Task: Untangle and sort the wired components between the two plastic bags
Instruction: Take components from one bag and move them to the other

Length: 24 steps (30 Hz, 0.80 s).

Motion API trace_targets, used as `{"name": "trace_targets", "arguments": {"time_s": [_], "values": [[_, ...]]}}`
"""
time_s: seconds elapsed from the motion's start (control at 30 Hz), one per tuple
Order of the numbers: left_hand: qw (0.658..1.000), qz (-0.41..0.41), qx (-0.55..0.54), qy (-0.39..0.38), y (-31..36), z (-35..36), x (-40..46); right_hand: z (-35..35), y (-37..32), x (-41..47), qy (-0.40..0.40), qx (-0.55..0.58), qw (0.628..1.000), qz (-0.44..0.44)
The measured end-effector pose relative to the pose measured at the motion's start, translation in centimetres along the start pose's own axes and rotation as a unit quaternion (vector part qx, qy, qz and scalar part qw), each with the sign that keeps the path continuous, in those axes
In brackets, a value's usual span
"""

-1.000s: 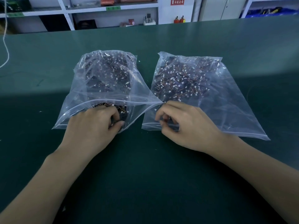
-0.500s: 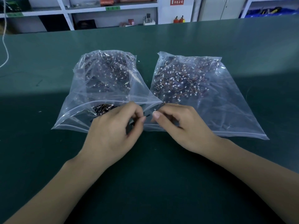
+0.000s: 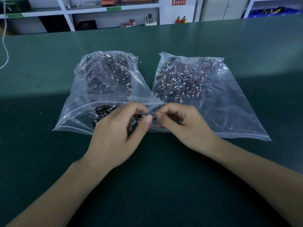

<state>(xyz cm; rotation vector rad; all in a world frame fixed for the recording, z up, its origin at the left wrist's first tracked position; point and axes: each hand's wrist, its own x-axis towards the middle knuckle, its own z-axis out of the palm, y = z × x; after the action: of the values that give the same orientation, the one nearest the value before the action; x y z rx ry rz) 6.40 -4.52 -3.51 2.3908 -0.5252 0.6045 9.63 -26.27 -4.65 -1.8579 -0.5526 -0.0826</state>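
Wired components [image 3: 182,82] are seen massed inside two clear plastic bags laid side by side on a dark green table [image 3: 246,46]; small white connectors and reddish-brown leads are visible through the film of both. One component [image 3: 146,116], small and dark, is held above the near edges of the bags, at the gap between them; its details are too small to be told.

Left hand [image 3: 118,135] is placed over the near right corner of the left bag [image 3: 73,115]; its thumb and forefinger are pinched together on the left end of the held component; the other fingers are curled beneath. Right hand [image 3: 185,125] is placed over the near left corner of the right bag [image 3: 229,112]; its thumb and forefinger are clamped on the right end of the same component; the remaining fingers are curled in towards the palm. The fingertips of the two hands are nearly touching.

The mouth of the left bag is open towards the person, and a cluster of dark pieces [image 3: 103,113] is exposed just inside it, beside the left hand; the right bag lies flatter, whether its near edge is sealed cannot be told.

White shelving [image 3: 113,12] stands beyond the far edge of the table; two small red bottles [image 3: 180,20] are noted at its right; a white cord [image 3: 5,46] hangs at the far left.
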Motion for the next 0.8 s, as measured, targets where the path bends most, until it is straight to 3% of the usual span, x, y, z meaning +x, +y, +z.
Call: {"name": "trace_targets", "arguments": {"time_s": [0.17,0.5,0.8], "values": [[1.0,-0.002,-0.002,0.004,-0.05,-0.09,0.15,-0.28,-0.17,-0.12,0.019,-0.006,1.0,-0.006],[0.993,-0.019,-0.119,-0.014,0.42,0.24,0.26,-0.2,0.01,-0.15,0.0,-0.002,0.999,-0.034],[0.991,-0.029,-0.131,-0.018,0.4,0.19,0.24,-0.18,0.11,-0.11,-0.003,-0.017,0.999,-0.04]]}}
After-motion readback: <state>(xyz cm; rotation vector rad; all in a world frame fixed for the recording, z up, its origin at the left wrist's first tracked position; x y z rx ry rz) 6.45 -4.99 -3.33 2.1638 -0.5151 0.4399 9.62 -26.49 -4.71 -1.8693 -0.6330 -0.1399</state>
